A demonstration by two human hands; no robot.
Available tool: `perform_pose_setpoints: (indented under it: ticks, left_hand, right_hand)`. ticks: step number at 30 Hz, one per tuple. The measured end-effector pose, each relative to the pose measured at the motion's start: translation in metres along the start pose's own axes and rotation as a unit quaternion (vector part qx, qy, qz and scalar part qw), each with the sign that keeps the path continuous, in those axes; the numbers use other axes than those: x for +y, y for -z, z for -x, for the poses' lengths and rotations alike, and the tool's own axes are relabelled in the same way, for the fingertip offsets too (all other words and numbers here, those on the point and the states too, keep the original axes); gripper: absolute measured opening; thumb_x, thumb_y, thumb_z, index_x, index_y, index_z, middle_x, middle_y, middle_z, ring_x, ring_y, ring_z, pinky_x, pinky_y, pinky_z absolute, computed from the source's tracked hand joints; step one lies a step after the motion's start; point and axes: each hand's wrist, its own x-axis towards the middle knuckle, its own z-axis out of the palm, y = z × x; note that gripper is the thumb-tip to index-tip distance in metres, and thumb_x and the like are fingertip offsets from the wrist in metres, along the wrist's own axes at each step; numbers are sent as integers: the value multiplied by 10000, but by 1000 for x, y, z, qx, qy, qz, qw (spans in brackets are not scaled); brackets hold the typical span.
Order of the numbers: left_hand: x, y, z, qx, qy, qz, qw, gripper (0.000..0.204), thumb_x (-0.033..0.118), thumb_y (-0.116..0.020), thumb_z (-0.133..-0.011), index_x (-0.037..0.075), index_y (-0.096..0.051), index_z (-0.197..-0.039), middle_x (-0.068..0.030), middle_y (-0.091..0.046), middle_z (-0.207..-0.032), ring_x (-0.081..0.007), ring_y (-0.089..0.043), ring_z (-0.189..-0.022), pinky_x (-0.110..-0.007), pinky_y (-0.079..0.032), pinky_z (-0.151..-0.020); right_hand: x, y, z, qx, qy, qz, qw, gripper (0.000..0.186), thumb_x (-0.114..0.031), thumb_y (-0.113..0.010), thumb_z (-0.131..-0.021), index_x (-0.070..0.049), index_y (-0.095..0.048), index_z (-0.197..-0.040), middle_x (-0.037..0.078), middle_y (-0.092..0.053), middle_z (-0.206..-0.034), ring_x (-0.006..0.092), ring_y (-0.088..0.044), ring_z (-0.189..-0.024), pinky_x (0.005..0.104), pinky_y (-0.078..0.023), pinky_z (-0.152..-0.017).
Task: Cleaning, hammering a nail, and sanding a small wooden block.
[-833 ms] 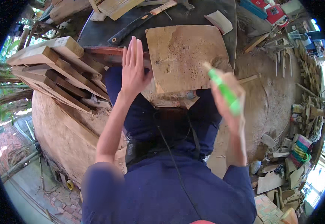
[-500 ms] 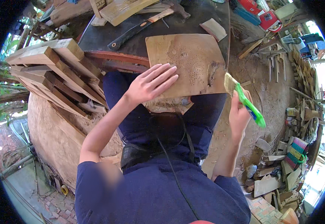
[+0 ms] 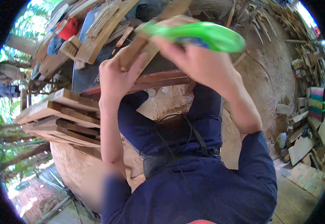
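My left hand (image 3: 113, 78) is closed round the near left end of a wooden board (image 3: 133, 52). The board stands tilted up, seen almost edge-on, above the near edge of a dark table. In my right hand (image 3: 209, 69) is a paintbrush with a bright green handle (image 3: 218, 35), smeared by motion. Its head points left toward the board, and its bristles are too blurred to make out. Whether they touch the wood I cannot tell. My right hand and the brush hide part of the board.
Loose planks (image 3: 104, 30) lie on the dark table (image 3: 86, 74). A red container (image 3: 67, 29) stands at far left. Stacked thick beams (image 3: 63, 108) lie left of my legs. On the right are wood scraps (image 3: 300, 147) and a colourful woven basket (image 3: 316, 102).
The board has gone from lying nearly flat to tilted up on edge. My left hand, flat on it before, now grips its end. The brush has swung up and left across the board.
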Motion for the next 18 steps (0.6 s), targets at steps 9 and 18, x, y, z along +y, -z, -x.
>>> perform_pose_setpoints:
  ticks: [9, 18]
  left_hand:
    - [-34, 8, -7, 23, 34, 40, 998, 309, 206, -769, -940, -44, -744, -1119, -131, -786, -926, -190, -726, -825, -349, -547, -821]
    - [-31, 7, -19, 80, 46, 76, 993, 298, 179, -762, -957, -52, -717, -1139, -126, -769, -1049, -189, -705, -932, -358, -538, -886]
  right_hand:
    - [5, -46, -43, 1, 128, 143, 981, 383, -393, -612, -1027, -100, -706, -798, 68, -495, -498, 209, -618, -465, 396, -535, -489]
    - [35, -73, -61, 84, 72, 188, 976, 485, -440, -592, -1026, -55, -667, -743, 102, -585, -553, 279, -622, -482, 394, -456, -436]
